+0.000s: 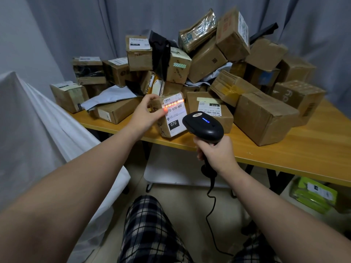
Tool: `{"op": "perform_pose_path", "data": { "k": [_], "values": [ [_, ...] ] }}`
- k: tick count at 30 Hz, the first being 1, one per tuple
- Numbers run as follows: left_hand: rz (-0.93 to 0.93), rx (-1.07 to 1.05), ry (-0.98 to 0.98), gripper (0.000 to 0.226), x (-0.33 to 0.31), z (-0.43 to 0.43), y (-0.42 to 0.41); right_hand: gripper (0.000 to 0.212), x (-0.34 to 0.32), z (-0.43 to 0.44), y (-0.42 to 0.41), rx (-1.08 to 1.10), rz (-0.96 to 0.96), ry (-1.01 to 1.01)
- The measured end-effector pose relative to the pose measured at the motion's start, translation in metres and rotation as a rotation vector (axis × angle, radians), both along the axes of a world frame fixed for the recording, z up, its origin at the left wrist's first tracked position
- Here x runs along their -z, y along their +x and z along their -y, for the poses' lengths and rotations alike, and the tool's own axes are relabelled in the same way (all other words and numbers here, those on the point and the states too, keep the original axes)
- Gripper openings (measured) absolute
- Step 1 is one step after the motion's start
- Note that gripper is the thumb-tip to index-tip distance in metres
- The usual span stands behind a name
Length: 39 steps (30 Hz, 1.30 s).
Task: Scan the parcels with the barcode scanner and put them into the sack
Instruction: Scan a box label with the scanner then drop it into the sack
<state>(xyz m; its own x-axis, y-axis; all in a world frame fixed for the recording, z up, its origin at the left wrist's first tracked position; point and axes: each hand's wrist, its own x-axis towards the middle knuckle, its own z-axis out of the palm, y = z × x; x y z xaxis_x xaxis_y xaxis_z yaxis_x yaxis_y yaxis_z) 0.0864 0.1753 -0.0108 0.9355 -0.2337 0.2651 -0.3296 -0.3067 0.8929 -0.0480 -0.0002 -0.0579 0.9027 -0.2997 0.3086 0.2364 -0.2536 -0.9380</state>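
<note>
- Box (171, 115) with the white label (173, 112) is tipped up at the front edge of the table (303, 149); left hand (147, 114) grips it from the side, fingers curled round the cardboard, so the label faces back at the scanner
- Right hand (216, 152) is clenched round the handle of the black scanner (204, 126), head aimed at the label from just beside it
- Blue light on top is lit and a red line (173, 104) lies across the barcode, so I'd say the scan is happening right now
- Side grip keeps the barcode mostly uncovered, though the red glow catches one fingertip (164, 110)
- Pile of parcels (207, 59) is heaped on the table behind, so my guess is the job's nowhere near done
- White cloth thing (38, 120) on the person's left is probably the sack, can't see its mouth from here; handy spot though, the left hand could just swing the box over
- Scanner cable (210, 205) dangles down by the knees, could snag if they twist toward the sack
</note>
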Motion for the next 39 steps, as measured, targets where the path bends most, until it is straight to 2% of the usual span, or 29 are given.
{"op": "perform_pose_path", "data": {
  "k": [7,12,16,19,25,28,30,32,36,38,39],
  "values": [
    [0.073,-0.027,-0.048,0.053,0.010,-0.013,-0.009,0.010,-0.007,-0.011,0.017,0.003,-0.003,0.026],
    [0.183,-0.119,-0.162,0.049,0.011,-0.057,-0.021,0.014,-0.018,-0.047,0.042,-0.120,-0.006,0.014],
    [0.220,-0.256,-0.245,0.050,0.026,-0.113,-0.022,0.018,-0.014,-0.096,0.076,-0.223,-0.075,-0.005],
    [0.222,-0.400,-0.199,0.055,0.044,-0.169,-0.020,0.017,-0.001,-0.138,0.101,-0.329,-0.160,-0.028],
    [0.015,-0.735,-0.005,0.069,0.106,-0.272,-0.007,0.018,0.041,-0.213,0.143,-0.495,-0.224,-0.268],
    [-0.157,-0.810,0.196,0.076,0.142,-0.299,0.018,0.021,0.065,-0.243,0.159,-0.530,-0.329,-0.334],
    [-0.249,-0.826,0.286,0.073,0.167,-0.307,0.035,0.020,0.083,-0.260,0.170,-0.528,-0.371,-0.398],
    [-0.350,-0.817,0.349,0.074,0.197,-0.311,0.051,0.030,0.101,-0.275,0.178,-0.514,-0.401,-0.455],
    [-0.522,-0.841,0.394,0.075,0.251,-0.320,0.081,0.033,0.136,-0.289,0.190,-0.468,-0.418,-0.528],
    [-0.606,-0.859,0.393,0.078,0.272,-0.323,0.099,0.027,0.149,-0.293,0.199,-0.487,-0.426,-0.549],
    [-0.646,-0.863,0.421,0.079,0.282,-0.324,0.107,0.018,0.154,-0.294,0.203,-0.494,-0.431,-0.571]
  ]
}}
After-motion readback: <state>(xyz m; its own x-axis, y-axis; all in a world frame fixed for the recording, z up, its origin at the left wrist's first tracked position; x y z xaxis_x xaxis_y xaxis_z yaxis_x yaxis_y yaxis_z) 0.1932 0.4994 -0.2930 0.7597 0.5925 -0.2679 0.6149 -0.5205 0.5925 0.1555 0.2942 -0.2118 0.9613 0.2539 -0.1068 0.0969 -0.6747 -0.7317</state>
